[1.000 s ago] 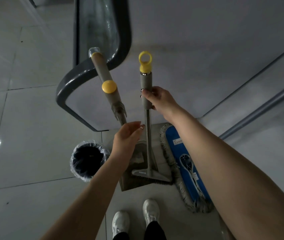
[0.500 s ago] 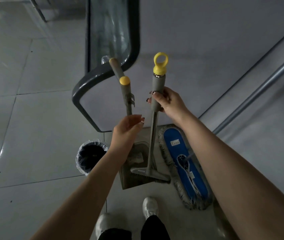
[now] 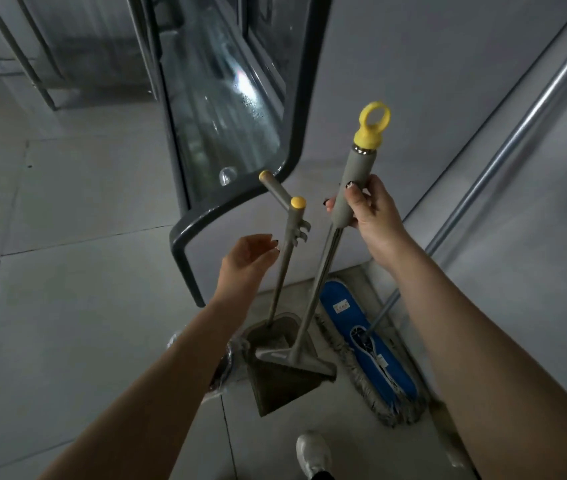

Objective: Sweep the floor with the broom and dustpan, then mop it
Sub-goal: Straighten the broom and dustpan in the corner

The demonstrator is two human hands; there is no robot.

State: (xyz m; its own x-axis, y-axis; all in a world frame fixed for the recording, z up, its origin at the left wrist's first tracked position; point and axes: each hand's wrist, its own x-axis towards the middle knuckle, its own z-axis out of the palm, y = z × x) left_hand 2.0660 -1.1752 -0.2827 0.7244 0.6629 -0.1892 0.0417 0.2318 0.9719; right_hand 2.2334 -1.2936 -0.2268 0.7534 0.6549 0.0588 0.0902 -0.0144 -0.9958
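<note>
The task is barely begun: nothing looks swept or mopped. The right hand has its fingers closed round the broom grip, bristles down against the dustpan. The left hand, fingers loosely open, hovers just beside the dustpan's upright handle without holding it. The blue mop lies flat beside the dustpan. A lined waste bin sits behind the left forearm, a dark-framed glass panel beyond.

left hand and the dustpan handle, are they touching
Cannot tell. In the head view the left hand is open with its fingertips right beside the dustpan handle, but no plain contact or gap shows between them.
</note>
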